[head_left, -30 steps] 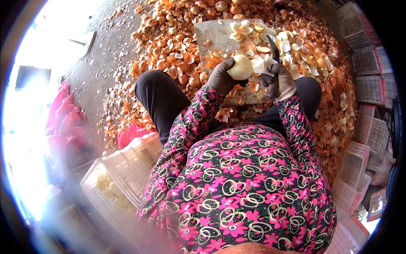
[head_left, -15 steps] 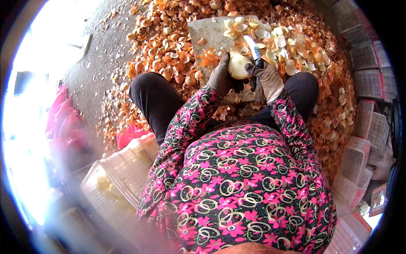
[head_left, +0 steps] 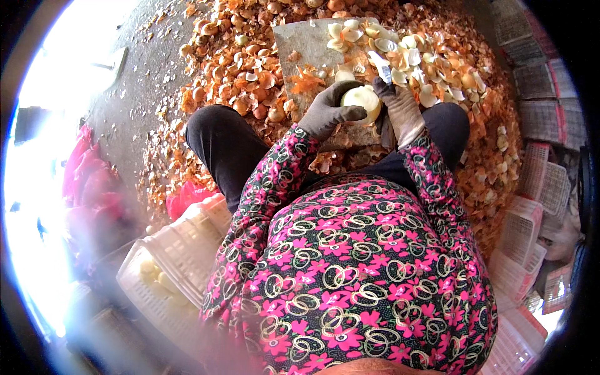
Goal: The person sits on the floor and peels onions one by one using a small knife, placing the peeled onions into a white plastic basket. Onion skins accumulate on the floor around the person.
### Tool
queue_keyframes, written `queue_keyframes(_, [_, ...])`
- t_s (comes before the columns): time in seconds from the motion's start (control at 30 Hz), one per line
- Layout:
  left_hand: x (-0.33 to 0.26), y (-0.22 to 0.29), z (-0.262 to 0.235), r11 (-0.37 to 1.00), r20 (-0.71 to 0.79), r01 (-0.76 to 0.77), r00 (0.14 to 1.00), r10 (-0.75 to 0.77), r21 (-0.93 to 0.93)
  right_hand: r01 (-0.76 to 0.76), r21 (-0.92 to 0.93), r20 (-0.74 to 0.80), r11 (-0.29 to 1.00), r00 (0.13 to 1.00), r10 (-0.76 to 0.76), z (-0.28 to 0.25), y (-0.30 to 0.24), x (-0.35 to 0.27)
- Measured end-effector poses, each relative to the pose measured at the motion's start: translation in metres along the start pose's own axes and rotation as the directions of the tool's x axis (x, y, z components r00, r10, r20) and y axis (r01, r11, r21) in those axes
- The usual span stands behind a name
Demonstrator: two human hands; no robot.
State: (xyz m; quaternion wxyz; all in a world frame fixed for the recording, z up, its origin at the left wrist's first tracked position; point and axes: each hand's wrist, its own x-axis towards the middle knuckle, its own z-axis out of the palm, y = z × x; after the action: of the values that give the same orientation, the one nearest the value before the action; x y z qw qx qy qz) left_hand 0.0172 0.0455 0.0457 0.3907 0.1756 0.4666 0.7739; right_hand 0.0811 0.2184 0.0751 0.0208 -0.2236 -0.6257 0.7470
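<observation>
A: What does the left hand do?

B: Its grip is closed around a peeled pale onion. The gloved fingers wrap over the near side of it, and the thumb lies across the top.

A: And the right hand?

B: It is just to the right of the onion, and its grip is clamped on a small knife. The blade points up and away from the person, and it rises past the right side of the onion.

A: So which hand is nearer to the onion?

B: The left one, because it already holds it. The onion is between both grips, over the wooden board. It looks almost round, so I cannot tell its long axis.

A: What lies around?

B: Beyond the grips there are white onion pieces on the board, and orange skins cover the floor. A white crate with peeled onions stands behind the left elbow.
</observation>
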Motion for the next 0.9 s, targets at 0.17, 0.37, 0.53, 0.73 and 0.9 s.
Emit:
queue_keyframes(0.17, [-0.001, 0.001, -0.001, 0.998, -0.041, -0.036, 0.999, 0.035, -0.041, 0.089, -0.125, 0.196, 0.988, 0.979, -0.063, 0.001, -0.014, -0.015])
queue_keyframes(0.37, [-0.004, 0.003, -0.002, 1.0, -0.084, -0.009, 0.996, 0.009, 0.006, 0.096, -0.356, 0.24, 0.93, 0.971, -0.009, 0.006, -0.021, -0.016])
queue_keyframes(0.53, [-0.005, -0.006, -0.011, 0.994, -0.096, 0.033, 0.994, -0.043, -0.101, 0.039, -0.292, 0.29, 0.956, 0.956, 0.049, 0.015, -0.032, -0.02])
queue_keyframes(0.73, [-0.001, -0.02, -0.015, 0.969, -0.104, 0.054, 0.991, -0.08, -0.24, -0.039, -0.164, 0.315, 0.986, 0.945, 0.09, 0.004, -0.019, -0.011])
queue_keyframes(0.9, [0.001, -0.034, -0.03, 0.953, -0.013, 0.141, 0.989, -0.149, -0.268, -0.083, -0.048, 0.313, 0.995, 0.945, 0.094, -0.007, -0.008, -0.007])
